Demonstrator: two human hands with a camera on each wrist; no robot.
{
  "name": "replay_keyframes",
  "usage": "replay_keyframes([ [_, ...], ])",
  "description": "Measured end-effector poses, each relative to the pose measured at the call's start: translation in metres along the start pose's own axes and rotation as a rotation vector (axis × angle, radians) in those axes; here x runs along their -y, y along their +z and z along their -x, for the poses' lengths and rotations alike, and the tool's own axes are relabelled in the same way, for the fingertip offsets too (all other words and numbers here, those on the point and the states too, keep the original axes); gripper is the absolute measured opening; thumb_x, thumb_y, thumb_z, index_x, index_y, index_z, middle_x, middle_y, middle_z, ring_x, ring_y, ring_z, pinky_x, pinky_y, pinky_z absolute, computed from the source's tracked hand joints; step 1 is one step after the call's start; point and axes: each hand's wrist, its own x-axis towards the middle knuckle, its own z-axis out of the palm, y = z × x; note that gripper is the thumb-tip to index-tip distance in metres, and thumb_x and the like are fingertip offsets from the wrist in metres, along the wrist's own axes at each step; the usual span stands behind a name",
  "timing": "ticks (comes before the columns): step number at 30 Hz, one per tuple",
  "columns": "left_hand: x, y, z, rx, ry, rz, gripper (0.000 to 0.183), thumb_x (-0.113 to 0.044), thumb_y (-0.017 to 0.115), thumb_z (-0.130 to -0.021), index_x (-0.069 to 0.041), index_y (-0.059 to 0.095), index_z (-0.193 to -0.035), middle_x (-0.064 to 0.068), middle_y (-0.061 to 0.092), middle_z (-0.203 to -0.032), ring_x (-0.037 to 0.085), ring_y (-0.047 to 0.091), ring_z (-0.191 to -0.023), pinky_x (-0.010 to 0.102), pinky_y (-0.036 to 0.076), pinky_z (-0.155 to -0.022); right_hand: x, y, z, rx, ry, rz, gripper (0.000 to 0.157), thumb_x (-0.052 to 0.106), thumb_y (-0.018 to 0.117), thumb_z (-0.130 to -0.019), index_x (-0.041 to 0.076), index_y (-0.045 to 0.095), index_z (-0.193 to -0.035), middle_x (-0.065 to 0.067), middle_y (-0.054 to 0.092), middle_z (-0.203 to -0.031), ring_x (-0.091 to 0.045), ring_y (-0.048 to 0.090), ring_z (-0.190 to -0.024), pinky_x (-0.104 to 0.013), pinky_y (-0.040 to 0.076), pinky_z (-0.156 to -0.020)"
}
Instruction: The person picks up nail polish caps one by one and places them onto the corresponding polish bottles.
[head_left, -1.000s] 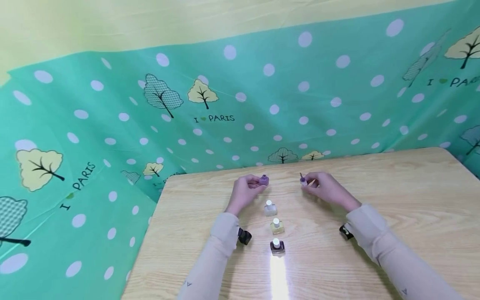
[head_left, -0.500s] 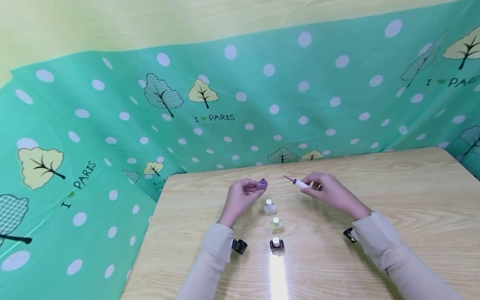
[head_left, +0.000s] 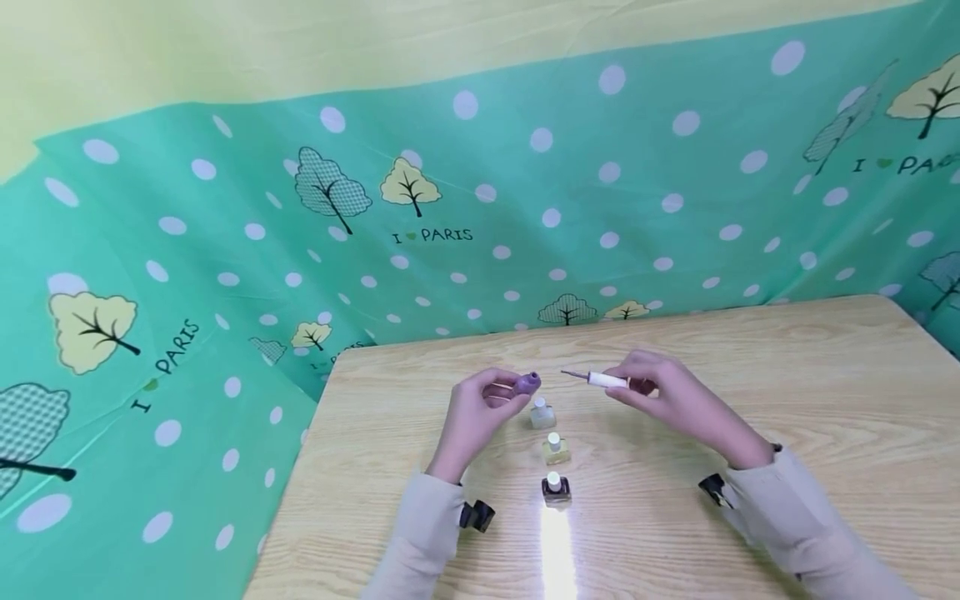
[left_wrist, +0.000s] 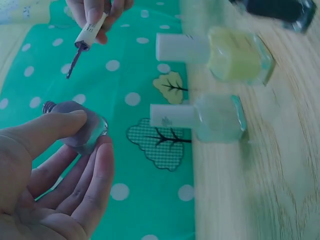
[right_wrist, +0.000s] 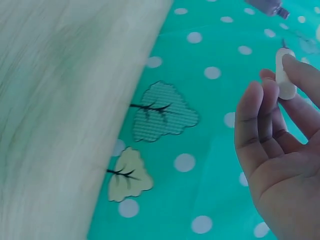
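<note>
My left hand (head_left: 480, 408) pinches an uncapped purple nail polish bottle (left_wrist: 82, 127) between thumb and fingers, its open neck tilted toward the right. In my right hand (head_left: 663, 396) is the white brush cap (head_left: 607, 380), pinched by thumb and fingertips. The cap's thin, purple-coated brush (left_wrist: 74, 61) points left at the bottle's neck, with a small gap between them. Both hands are above the wooden table. In the right wrist view the cap stands nearly upright, and part of the purple bottle (right_wrist: 267, 6) shows at the top edge.
Three capped nail polish bottles stand in a row on the wooden table (head_left: 420, 383): a clear whitish one (head_left: 542, 415), a yellow one (head_left: 556, 451) and a dark one (head_left: 557, 491). Behind the table hangs a green dotted cloth (head_left: 450, 200).
The brush has swung from pointing up to pointing left, and the right hand has brought it closer to the bottle. The left hand has tilted the purple bottle's neck rightward.
</note>
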Motion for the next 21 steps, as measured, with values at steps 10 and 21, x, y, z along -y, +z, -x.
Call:
replay_keyframes([
  [10,-0.014,0.005,0.024,-0.043,0.094,-0.071,0.024,-0.013,0.079,-0.084,-0.007,0.072,-0.106,0.004,0.072,-0.099,0.012,0.069,-0.083,0.023,0.059,-0.078,0.027,-0.008,0.017,-0.067,-0.100,-0.028,0.013,0.017,0.071,-0.093,0.016,0.076,-0.105,0.011,0.053,-0.081,-0.005,0.045,-0.066,-0.020,0.042,-0.052],
  [21,-0.022,0.008,0.043,-0.059,0.151,-0.133,0.022,-0.009,0.079,-0.084,-0.008,0.072,-0.104,0.001,0.070,-0.097,0.010,0.068,-0.082,0.024,0.060,-0.077,0.035,-0.008,0.026,-0.014,-0.086,-0.022,0.006,0.022,0.070,-0.094,0.027,0.073,-0.097,0.014,0.054,-0.082,-0.005,0.049,-0.067,-0.020,0.045,-0.052],
])
